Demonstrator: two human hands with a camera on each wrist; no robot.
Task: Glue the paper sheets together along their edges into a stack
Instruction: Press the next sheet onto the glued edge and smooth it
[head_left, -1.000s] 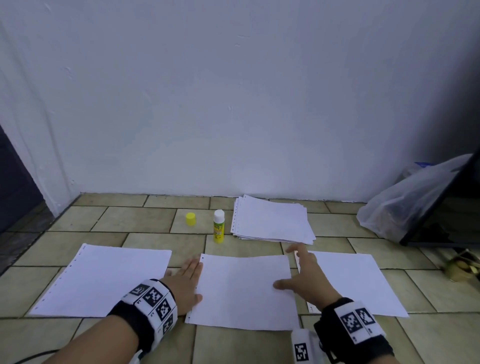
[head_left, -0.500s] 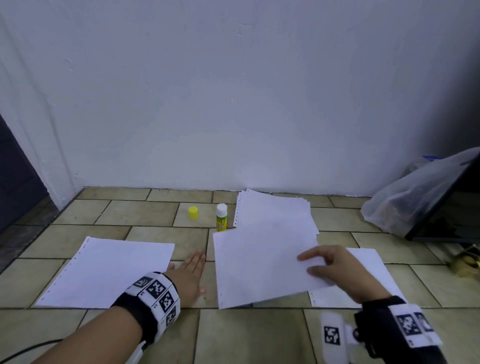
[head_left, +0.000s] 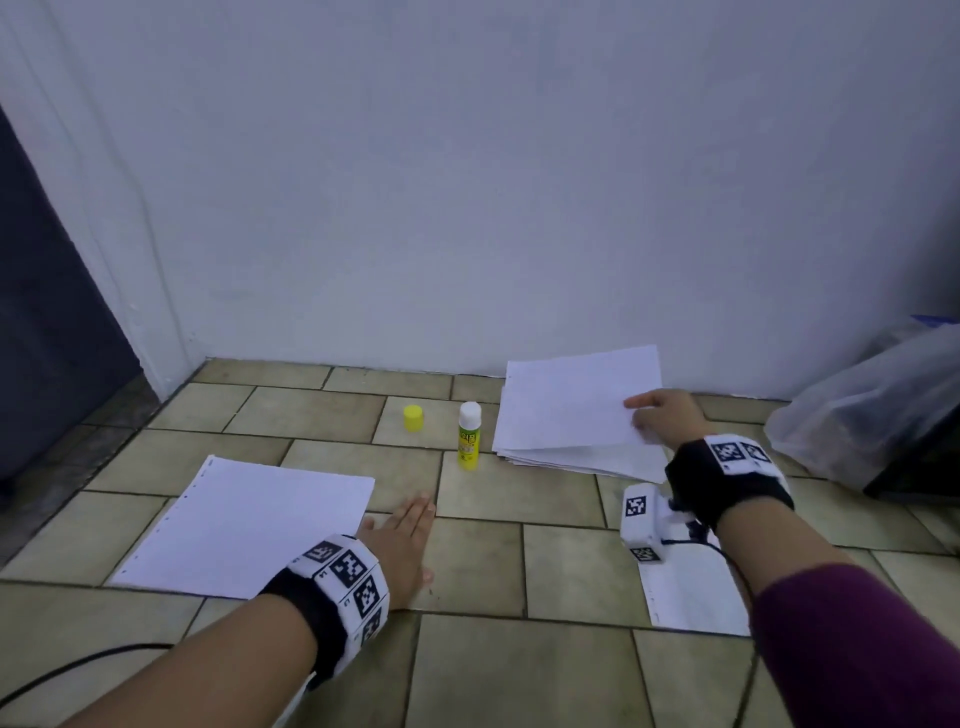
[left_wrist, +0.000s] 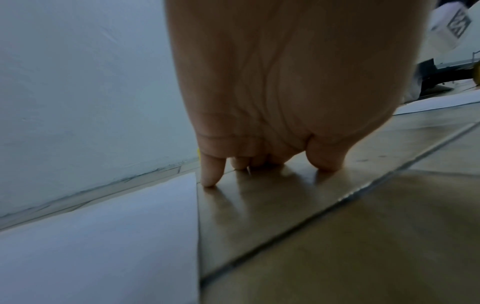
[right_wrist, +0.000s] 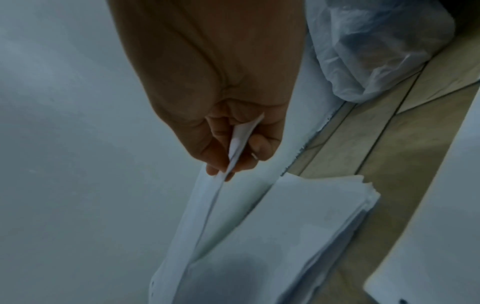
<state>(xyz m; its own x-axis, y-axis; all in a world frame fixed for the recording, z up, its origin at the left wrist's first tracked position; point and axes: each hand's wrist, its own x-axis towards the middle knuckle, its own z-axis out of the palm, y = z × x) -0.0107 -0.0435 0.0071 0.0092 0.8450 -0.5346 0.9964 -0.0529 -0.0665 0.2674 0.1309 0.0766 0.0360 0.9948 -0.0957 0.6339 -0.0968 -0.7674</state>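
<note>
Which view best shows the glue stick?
The head view: the uncapped glue stick stands upright between its yellow cap and the paper stack. Neither wrist view shows it clearly.

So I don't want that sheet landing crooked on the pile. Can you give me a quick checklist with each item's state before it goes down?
1. Right hand has the held sheet: ok, thumb and fingers pinch its edge.
2. Held sheet is over the paper stack: ok.
3. Edges squared with the stack: not ok, it sits skewed and raised.
4. Glue stick uncapped and upright: ok, yellow cap lies beside it.
5. Glue already on the edges: cannot tell.
6. Left hand clear of the stack: ok, flat on the floor beside the left sheet.
</note>
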